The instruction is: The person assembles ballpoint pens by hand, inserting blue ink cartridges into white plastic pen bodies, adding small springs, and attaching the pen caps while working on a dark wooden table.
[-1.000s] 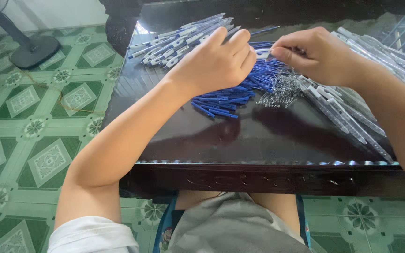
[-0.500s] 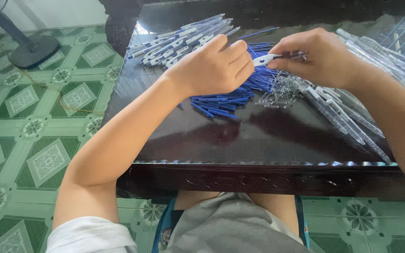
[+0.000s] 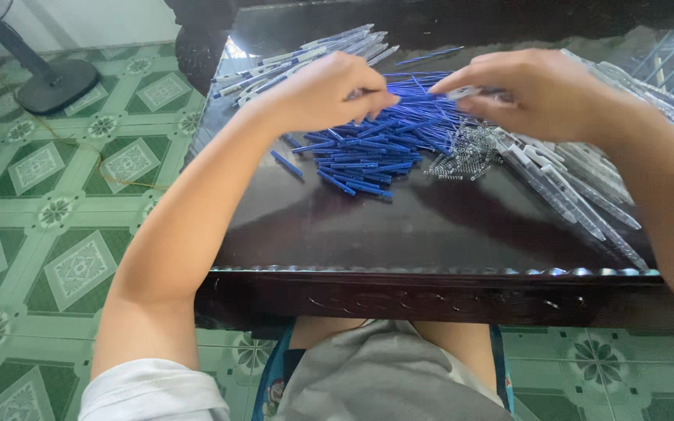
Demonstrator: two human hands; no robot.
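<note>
Pen barrel [image 3: 468, 92], pale and slim, sits pinched in the right hand [image 3: 536, 93], fingers closed on it above the dark table [image 3: 431, 226]. It looks light, stiff and a little slippery, best gripped mid-shaft. The left hand [image 3: 325, 92] is curled shut over the blue refills [image 3: 372, 148], thin and bendable. Small springs [image 3: 462, 156] lie beside them, clear barrels [image 3: 579, 179] further right.

- Refills [image 3: 368, 152] lie mid-table [image 3: 399, 226], springs [image 3: 462, 156] just right of them.
- Barrels [image 3: 579, 183] lie farther right.
- Pens [image 3: 306, 58] lie behind, left.
- Fan [image 3: 48, 78] stands on floor, left.
</note>
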